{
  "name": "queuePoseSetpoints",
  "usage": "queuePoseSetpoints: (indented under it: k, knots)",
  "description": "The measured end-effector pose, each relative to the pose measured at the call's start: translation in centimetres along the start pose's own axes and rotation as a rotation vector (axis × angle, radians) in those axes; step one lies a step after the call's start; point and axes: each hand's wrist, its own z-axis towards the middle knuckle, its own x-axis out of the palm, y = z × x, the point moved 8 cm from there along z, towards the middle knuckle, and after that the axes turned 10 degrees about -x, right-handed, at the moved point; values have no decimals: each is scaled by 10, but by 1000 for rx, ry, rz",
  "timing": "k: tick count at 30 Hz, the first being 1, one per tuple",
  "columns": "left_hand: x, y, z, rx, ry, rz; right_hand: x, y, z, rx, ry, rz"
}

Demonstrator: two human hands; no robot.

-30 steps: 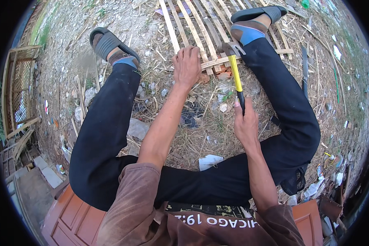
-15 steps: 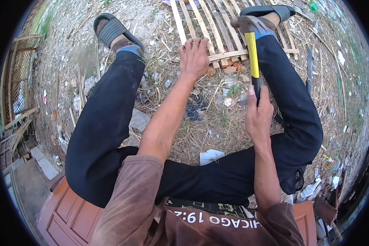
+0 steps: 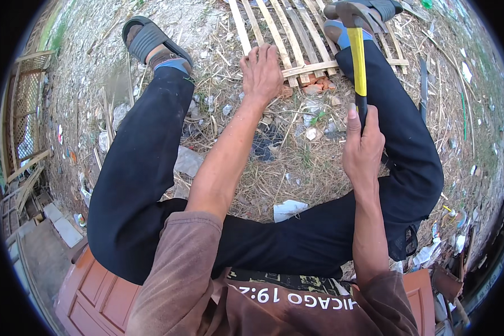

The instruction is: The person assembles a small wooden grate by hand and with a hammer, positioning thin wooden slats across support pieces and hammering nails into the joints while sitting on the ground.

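Observation:
My right hand (image 3: 364, 147) is wrapped round the black grip of a claw hammer (image 3: 357, 67) with a yellow shaft. The hammer's metal head is raised over my right foot and the right side of a wooden slat frame (image 3: 305, 70). At the near left corner of that frame, my left hand (image 3: 261, 74) has its fingers curled over the end of a pale slat and the crosspiece. My left fingers partly hide that joint; any nail there cannot be seen.
Orange brick pieces (image 3: 319, 86) lie under the frame's near edge. My sandalled feet rest either side, the right one by the slats. Dry straw, stones and litter cover the ground. A reddish-brown panelled door (image 3: 98, 291) lies beneath me; a lattice panel (image 3: 28, 112) stands at far left.
My right hand and the hammer have moved right and slightly farther away. The left hand stays on the frame's corner, with only a slight shift.

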Motion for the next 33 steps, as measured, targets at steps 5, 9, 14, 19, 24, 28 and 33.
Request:
queuePoseSetpoints:
  k: [5,9,14,19,24,28,33]
  knots:
    - [0,-2,1,11,-25,6,32,-23,-23,-59,-53,72]
    - [1,-7,3,12,-27,-17,60,-46,-24,80,128,-61]
    - [-2,-1,1,6,11,29,4,14,7,-61,-34,45]
    - [-11,-7,0,43,-82,-58,-2,10,1,-64,-113,139]
    - [-11,-7,-1,72,-122,-128,27,-22,-23,4,11,22]
    - [-7,-3,1,71,-91,-127,23,-17,-21,58,55,21]
    - [-6,-3,4,64,-51,-119,3,-2,-5,12,-85,181]
